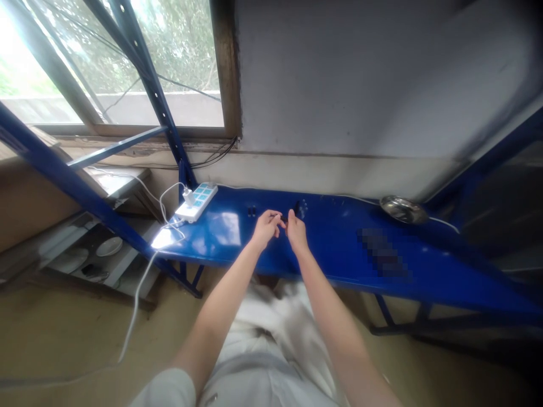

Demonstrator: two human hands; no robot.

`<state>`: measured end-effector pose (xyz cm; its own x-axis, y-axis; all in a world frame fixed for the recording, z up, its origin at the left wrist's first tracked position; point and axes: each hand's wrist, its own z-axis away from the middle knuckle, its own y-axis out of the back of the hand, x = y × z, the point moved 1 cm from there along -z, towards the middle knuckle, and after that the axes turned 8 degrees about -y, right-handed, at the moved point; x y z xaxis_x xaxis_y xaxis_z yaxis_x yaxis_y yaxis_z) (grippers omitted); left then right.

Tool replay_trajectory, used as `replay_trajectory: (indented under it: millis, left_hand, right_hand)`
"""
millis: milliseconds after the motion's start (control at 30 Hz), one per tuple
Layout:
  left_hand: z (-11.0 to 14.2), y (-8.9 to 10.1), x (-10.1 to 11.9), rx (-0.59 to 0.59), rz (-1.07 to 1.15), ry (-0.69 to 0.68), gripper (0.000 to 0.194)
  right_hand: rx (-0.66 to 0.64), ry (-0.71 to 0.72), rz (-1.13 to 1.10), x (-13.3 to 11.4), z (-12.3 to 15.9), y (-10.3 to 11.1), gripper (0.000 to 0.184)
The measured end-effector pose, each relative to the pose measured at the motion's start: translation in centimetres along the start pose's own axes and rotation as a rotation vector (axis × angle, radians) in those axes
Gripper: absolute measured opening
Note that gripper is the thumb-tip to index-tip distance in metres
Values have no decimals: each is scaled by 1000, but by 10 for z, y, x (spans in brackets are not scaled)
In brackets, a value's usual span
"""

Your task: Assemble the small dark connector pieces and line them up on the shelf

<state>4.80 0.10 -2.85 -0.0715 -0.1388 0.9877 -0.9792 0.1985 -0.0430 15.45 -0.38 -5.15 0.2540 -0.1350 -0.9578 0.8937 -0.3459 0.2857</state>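
Over the blue bench, the left hand and right hand nearly meet at a small dark item, seemingly pinched between fingers; grip unclear, work apparently midway. Two small black pieces lie apart, seemingly unhandled.

Daylight enters through window, upper left of blue table; panes blown out nearly white at far left. Hard glare patches on tabletop's left end, near power strip; small highlights toward table's right end. Wall behind table dim grey, with soft shadow bands; area beyond table's right end near black. Edges stretched and smeared by wide lens. Fine detail soft at table's middle, perhaps slight motion blur. Blocky pixelation covers patch on table's right half.
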Motion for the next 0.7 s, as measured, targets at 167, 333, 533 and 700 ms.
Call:
replay_trajectory:
  millis: [167, 333, 533, 700]
  left_hand:
    - [7, 4, 8, 41, -27, -54, 16]
    - [4, 8, 15, 63, -54, -110, 24]
    - [2, 10, 20, 73, -39, -140, 32]
    - [-2, 14, 16, 84, 98, 41, 36]
  right_hand:
    - [95, 157, 116, -19, 12, 6, 57]
    - [135, 309, 212, -37, 14, 12, 56]
    - [150, 498, 325, -46, 9, 15, 56]
    - [152, 638, 421, -48, 4, 14, 55]
